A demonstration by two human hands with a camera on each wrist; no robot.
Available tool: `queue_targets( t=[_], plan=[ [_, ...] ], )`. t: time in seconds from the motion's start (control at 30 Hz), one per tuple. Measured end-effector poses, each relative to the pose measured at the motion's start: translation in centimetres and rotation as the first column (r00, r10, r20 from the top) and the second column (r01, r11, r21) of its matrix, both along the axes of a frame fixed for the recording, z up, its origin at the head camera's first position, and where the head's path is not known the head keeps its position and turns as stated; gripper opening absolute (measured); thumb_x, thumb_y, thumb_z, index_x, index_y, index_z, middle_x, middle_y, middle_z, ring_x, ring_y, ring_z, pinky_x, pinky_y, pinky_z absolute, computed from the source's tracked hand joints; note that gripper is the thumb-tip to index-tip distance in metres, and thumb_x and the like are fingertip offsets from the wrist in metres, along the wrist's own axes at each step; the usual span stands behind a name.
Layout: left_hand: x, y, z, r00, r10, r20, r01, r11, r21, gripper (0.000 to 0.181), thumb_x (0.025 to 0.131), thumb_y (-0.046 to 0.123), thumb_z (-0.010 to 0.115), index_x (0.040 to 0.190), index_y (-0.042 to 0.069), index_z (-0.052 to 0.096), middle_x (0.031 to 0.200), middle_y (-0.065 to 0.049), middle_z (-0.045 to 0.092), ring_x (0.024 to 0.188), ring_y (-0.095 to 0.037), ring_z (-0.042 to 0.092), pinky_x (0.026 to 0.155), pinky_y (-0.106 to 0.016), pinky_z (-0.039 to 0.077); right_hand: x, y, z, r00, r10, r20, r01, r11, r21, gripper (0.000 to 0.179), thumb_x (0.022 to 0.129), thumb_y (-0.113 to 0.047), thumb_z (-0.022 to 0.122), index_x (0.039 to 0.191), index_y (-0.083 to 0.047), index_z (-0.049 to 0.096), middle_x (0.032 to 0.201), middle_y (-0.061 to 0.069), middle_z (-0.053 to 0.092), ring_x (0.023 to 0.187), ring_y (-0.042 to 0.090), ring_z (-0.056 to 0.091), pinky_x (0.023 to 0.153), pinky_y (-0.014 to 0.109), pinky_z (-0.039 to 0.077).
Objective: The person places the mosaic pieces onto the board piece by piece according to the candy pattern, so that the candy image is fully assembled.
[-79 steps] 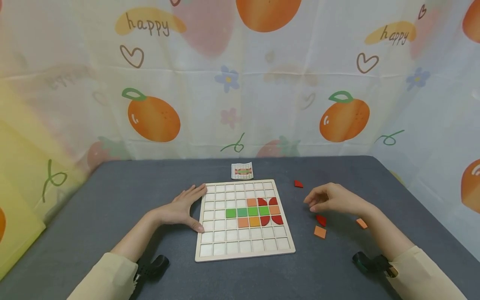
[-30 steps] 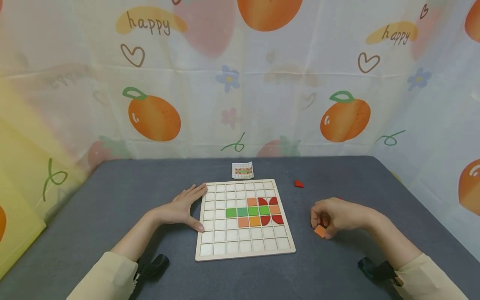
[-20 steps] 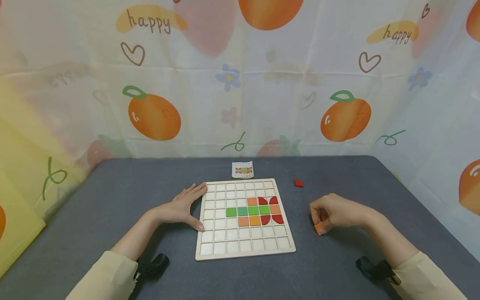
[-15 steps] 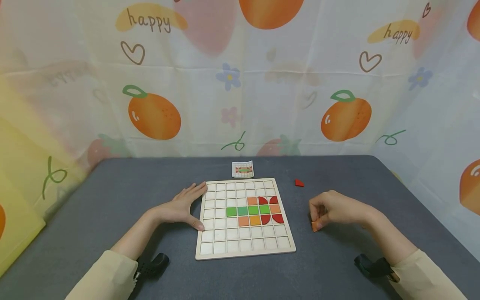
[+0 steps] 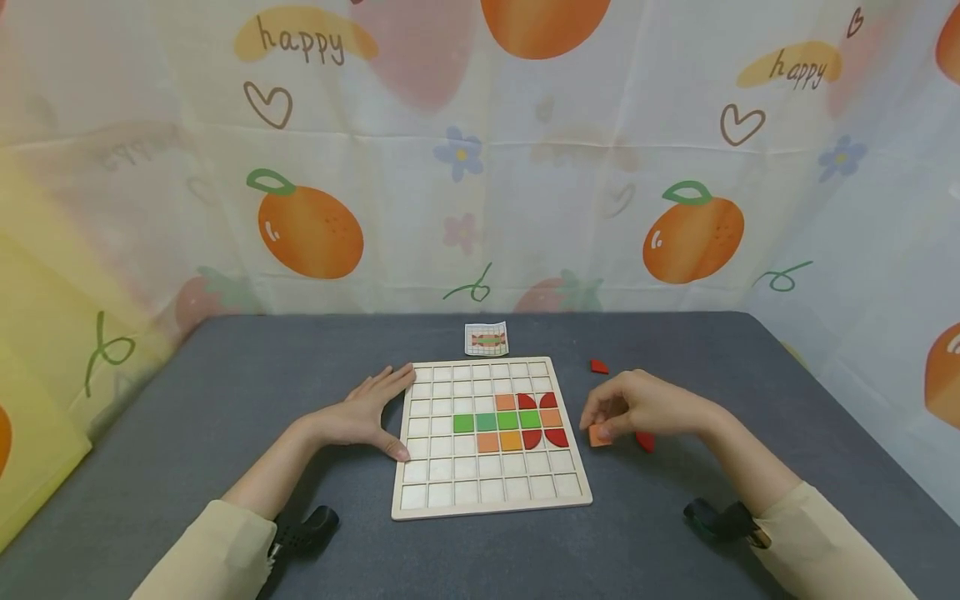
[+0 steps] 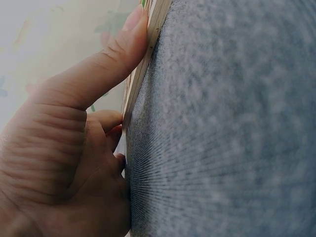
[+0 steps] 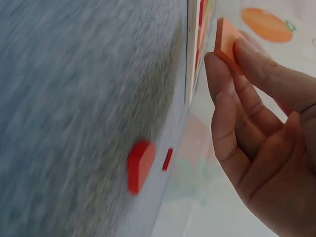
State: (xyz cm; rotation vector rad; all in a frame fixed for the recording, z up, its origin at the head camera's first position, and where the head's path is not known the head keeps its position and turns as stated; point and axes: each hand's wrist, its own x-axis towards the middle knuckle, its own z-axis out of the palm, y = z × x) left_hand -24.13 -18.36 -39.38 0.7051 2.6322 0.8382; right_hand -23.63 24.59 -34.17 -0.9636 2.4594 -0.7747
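Note:
A wooden grid board [image 5: 491,510] lies on the grey table, with green, orange and red tiles filling cells at its centre and right. My left hand [image 5: 367,421] rests at the board's left side, fingers spread, thumb on the rim; the left wrist view shows that thumb [image 6: 111,64] along the wooden edge. Between thumb and fingertips, my right hand [image 5: 648,404] pinches a square orange tile [image 5: 599,435] just right of the board. The right wrist view shows this orange tile [image 7: 227,44] held up off the table.
A red rounded tile [image 5: 645,442] lies beside my right hand, partly covered by it. Farther back is another red tile [image 5: 599,367]. A small pattern card [image 5: 486,339] lies behind the board. A printed curtain [image 5: 555,208] hangs beyond the table [image 5: 300,350].
My right hand came down to the orange tile, picked it up and carried it left toward the board, uncovering the red tile. My left hand stayed at the board's edge.

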Motion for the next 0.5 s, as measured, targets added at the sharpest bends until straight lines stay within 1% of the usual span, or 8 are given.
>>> queue_targets(
  t=[0.13,0.3,0.5],
  plan=[
    [0.0,0.0,0.0,1.000,-0.005,-0.003,0.005,1.000,0.001,0.124,0.067,0.049,0.087,0.158,0.003,0.017,0.168,-0.018,0.009,0.153,-0.050,0.001,0.119,-0.071,0.005,-0.3,-1.4,0.0,1.000,-0.007,0.003,0.007,1.000,-0.018,0.014,0.089,-0.016,0.073,0.102,-0.022,0.075,0.083,-0.007,0.070,0.075,0.010,0.065,0.070,0.024,0.056],
    [0.0,0.1,0.1,1.000,-0.004,-0.003,0.004,1.000,-0.002,0.124,0.067,0.049,0.087,0.158,0.003,0.017,0.168,-0.018,0.009,0.153,-0.049,0.002,0.119,-0.071,0.005,-0.8,-3.2,0.3,1.000,-0.025,-0.001,0.025,0.999,-0.042,0.014,0.087,-0.018,0.076,0.100,-0.022,0.076,0.082,-0.007,0.072,0.076,0.016,0.067,0.068,0.027,0.055],
    [0.1,0.2,0.3,1.000,0.002,0.000,-0.002,1.000,-0.005,0.124,0.067,0.049,0.087,0.158,0.002,0.017,0.168,-0.018,0.009,0.153,-0.049,0.002,0.119,-0.071,0.005,-1.5,-5.2,0.8,0.999,-0.046,-0.030,0.044,0.997,-0.059,0.013,0.086,-0.018,0.076,0.099,-0.021,0.077,0.084,-0.009,0.074,0.077,0.015,0.066,0.065,0.028,0.054]
  ],
)
